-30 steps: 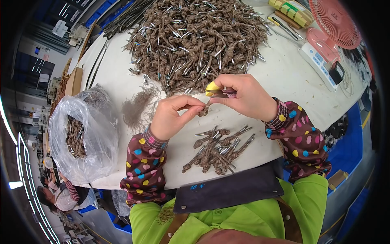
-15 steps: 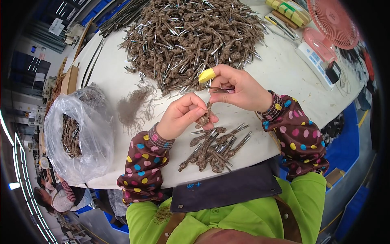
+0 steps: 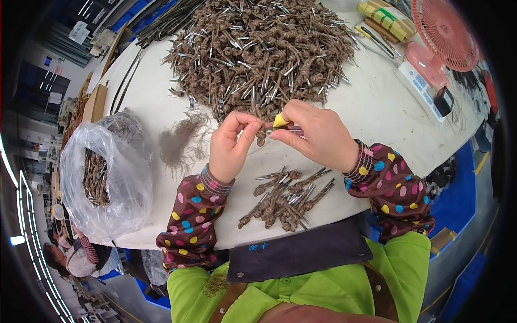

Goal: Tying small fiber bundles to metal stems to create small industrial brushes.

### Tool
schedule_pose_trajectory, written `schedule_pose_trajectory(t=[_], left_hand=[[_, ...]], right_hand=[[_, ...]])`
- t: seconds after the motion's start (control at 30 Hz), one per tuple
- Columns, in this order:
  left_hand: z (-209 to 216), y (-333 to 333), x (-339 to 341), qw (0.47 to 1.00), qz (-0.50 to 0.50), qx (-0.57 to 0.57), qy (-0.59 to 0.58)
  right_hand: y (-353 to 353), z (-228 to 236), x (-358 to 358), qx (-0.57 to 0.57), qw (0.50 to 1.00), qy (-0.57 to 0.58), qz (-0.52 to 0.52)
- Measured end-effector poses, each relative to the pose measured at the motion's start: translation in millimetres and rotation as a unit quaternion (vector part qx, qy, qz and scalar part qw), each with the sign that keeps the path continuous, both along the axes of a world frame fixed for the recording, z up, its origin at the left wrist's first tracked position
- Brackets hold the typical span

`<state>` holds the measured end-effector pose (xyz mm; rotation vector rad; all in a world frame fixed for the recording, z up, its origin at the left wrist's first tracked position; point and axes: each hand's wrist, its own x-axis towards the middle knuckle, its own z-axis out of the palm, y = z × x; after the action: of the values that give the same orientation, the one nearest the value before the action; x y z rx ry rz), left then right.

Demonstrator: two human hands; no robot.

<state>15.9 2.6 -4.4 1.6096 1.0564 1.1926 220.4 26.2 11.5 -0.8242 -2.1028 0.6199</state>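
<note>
Pinched between my left hand's [image 3: 230, 145] thumb and fingers is a brown knotted cord [image 3: 262, 139], its knot hanging down below the fingertips. My right hand [image 3: 326, 134], with yellow tape around a fingertip, is closed on what look like small thread snips [image 3: 294, 129]. Their tips meet the cord beside my left fingertips, and the palm hides most of them. Below both hands lies a small heap of knotted cords with metal tips [image 3: 283, 202]. A far larger pile of the same cords [image 3: 258, 59] rises just beyond my fingers.
A tuft of loose brown thread [image 3: 180, 142] lies left of my hands. Further left stands a clear plastic bag [image 3: 129, 183] holding more cords. At the right are a pink fan [image 3: 444, 32], a white power strip [image 3: 420, 89], pens [image 3: 377, 40] and a yellow roll [image 3: 385, 19].
My right hand has turned and come down, bringing the snips against the cord. My left hand has shifted slightly left and up, with the knot now hanging from its fingertips.
</note>
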Motion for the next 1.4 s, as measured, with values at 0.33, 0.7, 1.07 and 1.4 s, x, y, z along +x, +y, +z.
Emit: schedule_pose_trajectory(t=[0.33, 0.7, 1.07, 1.4], left_hand=[[-3.3, 0.3, 1.7, 0.995, 0.015, 0.035, 0.093], [-3.9, -1.5, 0.0, 0.995, 0.017, 0.036, 0.087], [-4.1, -3.9, 0.2, 0.999, -0.006, 0.007, 0.05], [9.9, -4.7, 5.7, 0.96, -0.062, 0.122, 0.246]], right_hand=[[-1.3, -3.1, 2.3, 0.043, 0.996, -0.072, -0.028], [-0.5, -2.4, 2.0, 0.014, 0.999, -0.04, -0.008], [4.0, -1.7, 3.6, 0.117, 0.991, -0.069, 0.005], [19.4, -25.6, -6.0, -0.327, 0.92, 0.204, 0.075]])
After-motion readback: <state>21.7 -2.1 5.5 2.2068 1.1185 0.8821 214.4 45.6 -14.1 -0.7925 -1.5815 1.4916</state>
